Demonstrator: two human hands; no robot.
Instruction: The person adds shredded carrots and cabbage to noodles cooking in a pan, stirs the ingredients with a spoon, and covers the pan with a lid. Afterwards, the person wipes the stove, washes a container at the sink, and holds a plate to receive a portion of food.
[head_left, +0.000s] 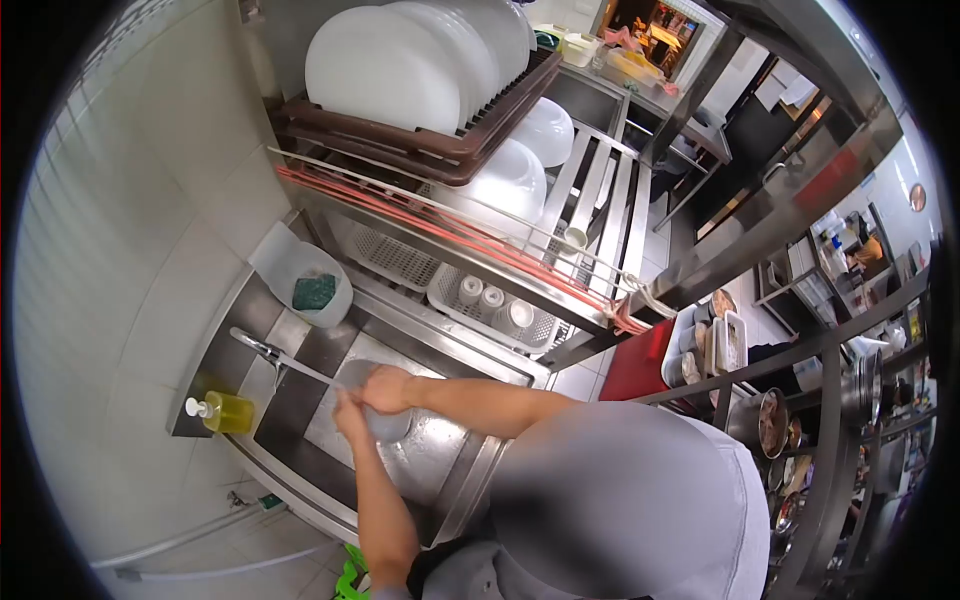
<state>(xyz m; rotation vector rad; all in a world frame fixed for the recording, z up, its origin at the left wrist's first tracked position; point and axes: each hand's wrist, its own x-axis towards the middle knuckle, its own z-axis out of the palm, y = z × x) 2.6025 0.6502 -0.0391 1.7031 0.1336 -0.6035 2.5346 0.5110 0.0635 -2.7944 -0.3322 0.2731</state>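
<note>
Close together over the metal sink [445, 372], both hands are under the tap [255, 345] and its stream of water. My right hand [388, 389] has curled fingers and touches or nearly touches my left hand [350, 414], whose fingers are drawn together. Below and around them shows a pale, rounded shape [392, 426], perhaps a dish or water; I cannot tell which. What the fingers hold, if anything, is hidden. A soap pump bottle [232, 412] with yellow-green liquid stands by the sink's left edge. Behind the tap, a white tub [335, 300] contains a green scouring pad [314, 292].
Above the sink, a brown rack [470, 150] holds several upright white plates [385, 70]. White bowls [500, 185] rest on the slatted metal shelf [590, 190]. Several cups [492, 298] stand in a perforated basket [545, 328] underneath. Orange cords [450, 240] run along the frame.
</note>
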